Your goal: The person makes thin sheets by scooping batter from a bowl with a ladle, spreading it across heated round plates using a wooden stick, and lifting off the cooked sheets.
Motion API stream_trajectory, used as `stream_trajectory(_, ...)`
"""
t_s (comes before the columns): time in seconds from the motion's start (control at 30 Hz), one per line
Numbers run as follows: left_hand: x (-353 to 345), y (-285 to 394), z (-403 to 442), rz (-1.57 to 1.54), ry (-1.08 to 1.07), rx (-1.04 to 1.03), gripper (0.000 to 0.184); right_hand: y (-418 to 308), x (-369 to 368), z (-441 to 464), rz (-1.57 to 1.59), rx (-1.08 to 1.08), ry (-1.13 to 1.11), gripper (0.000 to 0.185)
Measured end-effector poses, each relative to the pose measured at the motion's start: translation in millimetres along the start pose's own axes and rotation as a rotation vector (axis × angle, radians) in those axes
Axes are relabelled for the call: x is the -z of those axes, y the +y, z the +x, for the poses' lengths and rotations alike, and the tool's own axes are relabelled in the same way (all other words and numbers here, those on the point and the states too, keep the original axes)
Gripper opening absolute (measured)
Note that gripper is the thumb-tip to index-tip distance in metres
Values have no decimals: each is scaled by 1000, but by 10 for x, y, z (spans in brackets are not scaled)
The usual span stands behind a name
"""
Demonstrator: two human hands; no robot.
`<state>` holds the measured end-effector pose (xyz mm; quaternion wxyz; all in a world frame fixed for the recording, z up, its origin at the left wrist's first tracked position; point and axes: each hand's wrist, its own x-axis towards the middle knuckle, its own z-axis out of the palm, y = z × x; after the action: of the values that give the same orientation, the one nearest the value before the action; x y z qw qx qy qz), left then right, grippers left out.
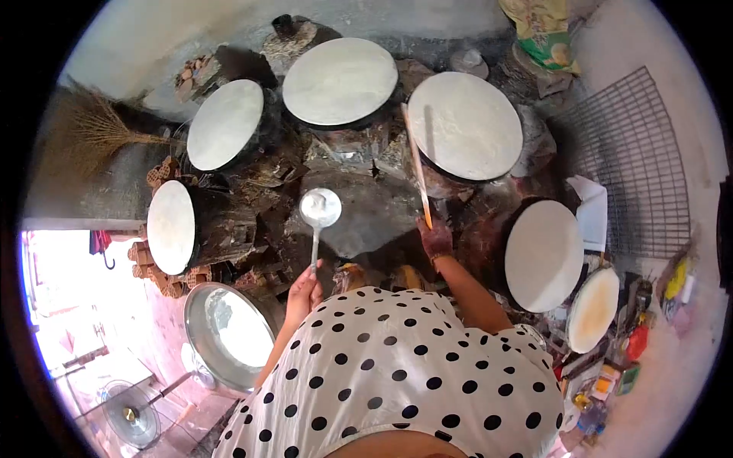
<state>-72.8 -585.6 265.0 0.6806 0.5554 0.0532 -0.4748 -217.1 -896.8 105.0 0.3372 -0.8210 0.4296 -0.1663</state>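
Observation:
My left hand (pixel 305 292) is closed around the handle of a metal ladle (pixel 317 233). White stuff coats the ladle's bowl, which hangs over the dark stove area in the middle. My right hand (pixel 436 238) grips the lower end of a long flat wooden stick (pixel 417 164). The stick's far end reaches the left edge of a round griddle (pixel 477 126) covered in a white layer; I cannot tell whether they touch. A large metal basin (pixel 200 336) with white liquid stands to the lower left of my left hand.
More white-covered round griddles curve around me, including one at the back (pixel 340 82) and one at right (pixel 544 256). A browned round piece (pixel 593 311) lies beyond. A wire rack (pixel 630 164) leans on the right wall. A straw broom (pixel 107 126) and fan (pixel 131 414) are at left.

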Motion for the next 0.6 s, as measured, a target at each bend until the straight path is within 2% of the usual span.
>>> stream_trajectory(0.07,133,-64,98,-92,2,45,35,-376,5,447,-126,-38,-103,38)
stream_trajectory(0.1,228,-112,150,-233,-24,73,34,-394,-88,679,-123,-34,-105,38)
stream_trajectory(0.13,290,-120,165,-376,-48,102,34,-375,-215,897,-363,121,-152,38)
stream_trajectory(0.2,324,-55,156,-439,-66,90,34,-532,-332,1251,-596,293,-202,39)
stream_trajectory(0.23,365,-25,162,-473,-41,111,32,-719,-309,1401,-708,175,-352,41)
stream_trajectory(0.3,413,68,151,-446,38,143,31,-878,-391,1624,-858,114,-496,53)
stream_trajectory(0.33,418,110,156,-455,47,129,31,-995,-323,1660,-857,134,-498,53)
stream_trajectory(0.4,423,179,154,-414,62,127,32,-1172,-149,1713,-895,-57,-663,56)
stream_trajectory(0.43,373,251,133,-415,88,138,32,-1112,-196,1683,-780,-109,-470,47)
stream_trajectory(0.47,382,261,141,-427,100,125,32,-1045,-197,1690,-783,-88,-476,47)
stream_trajectory(0.53,396,275,161,-417,46,117,32,-1237,74,1599,-1206,153,-950,40)
stream_trajectory(0.6,402,267,181,-413,76,108,32,-550,-137,1499,-1153,13,-808,43)
